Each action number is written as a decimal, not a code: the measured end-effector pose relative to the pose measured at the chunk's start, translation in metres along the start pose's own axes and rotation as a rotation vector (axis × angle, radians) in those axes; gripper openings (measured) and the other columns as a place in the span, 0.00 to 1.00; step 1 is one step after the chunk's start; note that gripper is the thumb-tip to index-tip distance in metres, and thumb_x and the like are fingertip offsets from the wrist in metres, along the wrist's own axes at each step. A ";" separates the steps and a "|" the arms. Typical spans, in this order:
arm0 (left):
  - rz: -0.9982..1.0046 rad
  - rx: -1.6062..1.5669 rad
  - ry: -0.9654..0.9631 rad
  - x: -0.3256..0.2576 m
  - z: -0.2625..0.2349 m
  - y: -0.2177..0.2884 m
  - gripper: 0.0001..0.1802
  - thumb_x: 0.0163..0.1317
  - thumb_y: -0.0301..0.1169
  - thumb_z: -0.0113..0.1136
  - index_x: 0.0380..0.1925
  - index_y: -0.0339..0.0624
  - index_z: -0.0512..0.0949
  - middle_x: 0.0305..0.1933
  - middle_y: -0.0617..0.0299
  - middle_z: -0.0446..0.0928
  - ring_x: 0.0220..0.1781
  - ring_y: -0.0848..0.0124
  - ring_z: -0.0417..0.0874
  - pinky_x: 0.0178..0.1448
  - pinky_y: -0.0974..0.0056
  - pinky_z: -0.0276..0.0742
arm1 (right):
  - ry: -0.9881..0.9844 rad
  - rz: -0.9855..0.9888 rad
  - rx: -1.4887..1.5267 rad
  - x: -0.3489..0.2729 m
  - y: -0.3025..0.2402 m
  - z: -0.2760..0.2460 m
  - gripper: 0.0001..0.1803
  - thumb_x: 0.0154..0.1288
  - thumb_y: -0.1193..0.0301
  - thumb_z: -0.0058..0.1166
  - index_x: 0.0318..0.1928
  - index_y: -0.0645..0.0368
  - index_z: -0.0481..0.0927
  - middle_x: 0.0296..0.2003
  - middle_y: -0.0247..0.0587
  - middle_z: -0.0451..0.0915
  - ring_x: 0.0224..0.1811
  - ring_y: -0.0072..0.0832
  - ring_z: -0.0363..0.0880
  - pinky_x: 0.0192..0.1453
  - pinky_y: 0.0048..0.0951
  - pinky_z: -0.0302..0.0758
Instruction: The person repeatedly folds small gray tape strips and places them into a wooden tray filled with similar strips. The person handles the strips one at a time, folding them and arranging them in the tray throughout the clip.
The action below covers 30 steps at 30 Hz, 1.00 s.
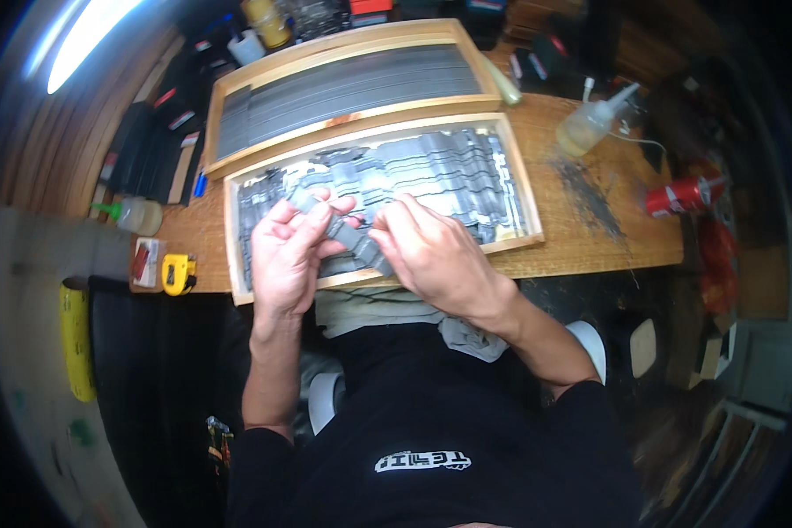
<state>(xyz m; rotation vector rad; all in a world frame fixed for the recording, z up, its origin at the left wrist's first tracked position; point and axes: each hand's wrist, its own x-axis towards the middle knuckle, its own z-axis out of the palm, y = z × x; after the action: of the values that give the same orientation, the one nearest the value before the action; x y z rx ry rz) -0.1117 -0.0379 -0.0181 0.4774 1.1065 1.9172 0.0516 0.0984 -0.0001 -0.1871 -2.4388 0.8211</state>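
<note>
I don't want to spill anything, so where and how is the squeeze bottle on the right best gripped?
Probably around the broad body of the squeeze bottle, below its narrow spout, with the right hand coming from the near side: the spout points away to the right, and the nearer wooden tray lies to the left.

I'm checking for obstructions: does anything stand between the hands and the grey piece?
Nothing visible does. The left hand holds the grey piece directly; the right hand is at its nearer end. The wooden tray lies beneath, not between.
</note>
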 end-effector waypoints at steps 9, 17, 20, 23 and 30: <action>-0.079 -0.089 0.035 0.000 0.002 -0.001 0.17 0.77 0.26 0.61 0.60 0.29 0.75 0.51 0.44 0.86 0.52 0.57 0.92 0.49 0.65 0.94 | -0.020 -0.147 0.185 -0.002 0.013 -0.002 0.12 0.63 0.80 0.70 0.45 0.68 0.83 0.40 0.45 0.82 0.37 0.37 0.84 0.41 0.33 0.81; -0.071 -0.172 0.050 -0.002 -0.011 -0.005 0.17 0.77 0.25 0.59 0.61 0.30 0.74 0.50 0.49 0.85 0.54 0.55 0.91 0.52 0.59 0.94 | -0.271 0.226 0.504 -0.011 0.007 -0.023 0.13 0.65 0.81 0.69 0.49 0.68 0.85 0.36 0.44 0.88 0.37 0.26 0.91 0.39 0.25 0.86; -0.027 -0.181 0.079 -0.003 -0.013 -0.006 0.15 0.78 0.25 0.59 0.59 0.31 0.74 0.50 0.49 0.85 0.54 0.55 0.91 0.52 0.59 0.94 | -0.201 0.127 0.319 -0.012 0.007 -0.022 0.12 0.64 0.82 0.69 0.47 0.69 0.86 0.34 0.42 0.87 0.33 0.26 0.89 0.36 0.25 0.84; -0.014 -0.189 0.055 -0.002 -0.013 -0.006 0.13 0.78 0.26 0.58 0.58 0.32 0.75 0.49 0.49 0.85 0.54 0.56 0.91 0.51 0.60 0.94 | -0.127 0.064 0.201 -0.014 0.008 -0.021 0.10 0.63 0.83 0.68 0.45 0.69 0.87 0.33 0.43 0.85 0.31 0.29 0.87 0.34 0.28 0.82; -0.065 -0.120 0.001 -0.003 -0.010 -0.001 0.15 0.77 0.25 0.59 0.59 0.31 0.75 0.50 0.49 0.85 0.55 0.55 0.91 0.49 0.62 0.94 | -0.159 -0.079 0.204 -0.008 0.011 -0.019 0.09 0.64 0.85 0.67 0.45 0.68 0.87 0.34 0.42 0.84 0.34 0.29 0.87 0.37 0.28 0.82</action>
<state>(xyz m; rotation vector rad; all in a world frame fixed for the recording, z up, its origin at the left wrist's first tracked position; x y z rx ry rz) -0.1167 -0.0455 -0.0240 0.3701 0.9890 1.9138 0.0677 0.1146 0.0023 0.0525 -2.4689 1.0773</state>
